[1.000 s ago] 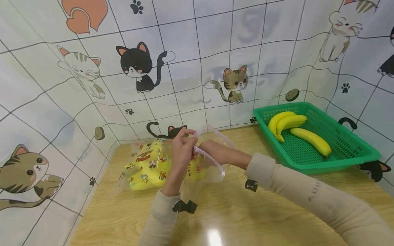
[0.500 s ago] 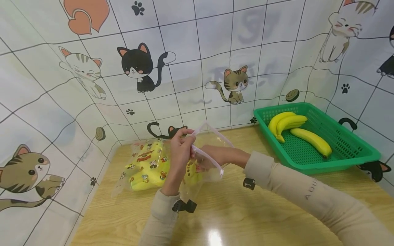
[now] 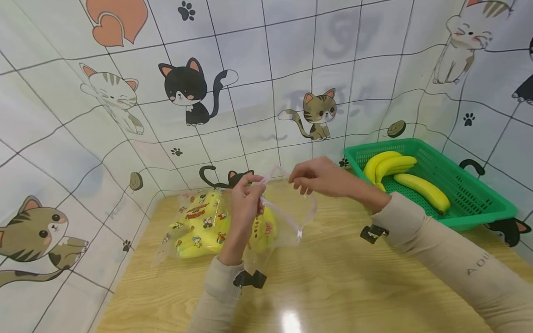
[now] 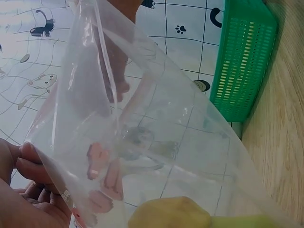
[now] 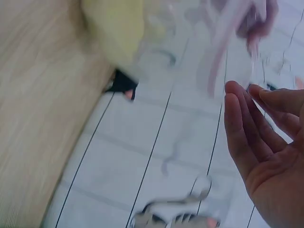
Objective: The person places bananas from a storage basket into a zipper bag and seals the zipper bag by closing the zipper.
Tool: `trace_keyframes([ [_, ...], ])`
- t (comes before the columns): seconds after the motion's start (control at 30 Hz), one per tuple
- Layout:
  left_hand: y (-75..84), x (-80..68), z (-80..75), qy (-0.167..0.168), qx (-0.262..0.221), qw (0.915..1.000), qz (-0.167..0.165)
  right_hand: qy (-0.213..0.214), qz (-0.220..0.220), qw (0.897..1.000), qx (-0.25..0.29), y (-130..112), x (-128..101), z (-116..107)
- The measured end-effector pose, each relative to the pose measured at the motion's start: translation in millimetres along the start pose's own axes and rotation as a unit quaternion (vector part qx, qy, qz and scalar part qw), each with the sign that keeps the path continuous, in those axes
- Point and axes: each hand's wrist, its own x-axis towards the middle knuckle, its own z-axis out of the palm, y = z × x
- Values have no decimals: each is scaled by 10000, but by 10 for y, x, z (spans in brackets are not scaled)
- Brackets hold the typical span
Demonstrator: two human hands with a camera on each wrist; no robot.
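Observation:
A clear zip bag (image 3: 291,203) printed with cartoon figures lies on the table, its pink-white zip edge spread into a loop with a small slider (image 3: 299,234) at the near end. Yellow bananas (image 3: 200,243) show through its plastic at the left. My left hand (image 3: 245,203) pinches the bag's edge at the mouth; in the left wrist view its thumb and fingers (image 4: 35,164) press on the plastic. Outside the mouth, just right of the zip edge, is my right hand (image 3: 320,178), fingers loosely bent. Nothing shows between its fingers (image 5: 235,114) in the right wrist view.
A green plastic basket (image 3: 479,215) stands at the right of the table, holding a bunch of bananas (image 3: 393,166) and a single banana (image 3: 422,190). Behind the wooden table (image 3: 333,286) rises a sheet (image 3: 258,92) printed with cats.
My right hand has come out of the bag and moved up and to the right, holding nothing visible. The left hand keeps its pinch on the bag's edge.

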Motion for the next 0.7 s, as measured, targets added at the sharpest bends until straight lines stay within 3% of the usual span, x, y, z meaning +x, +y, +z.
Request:
trace_keyframes([
  [0.17, -12, -4, -10, -16, -46, 10000, -27, 606, 952, 9931, -328, 381, -137, -442],
  [0.3, -17, -7, -22, 0, 3, 10000, -40, 1053, 1722, 9767, -723, 792, -236, -752],
  [0.4, -11, -13, -30, 26, 35, 10000, -52, 1162, 2354, 9625, -682, 1098, -335, -930],
  [0.5, -5, -18, -33, 41, 41, 10000, -48, 979, 3059, 9458, -490, 1350, -465, -1048],
  [0.7, -20, -17, -24, 41, -5, 9999, -119, 119, 4309, 9022, -106, 1794, -660, -1065],
])
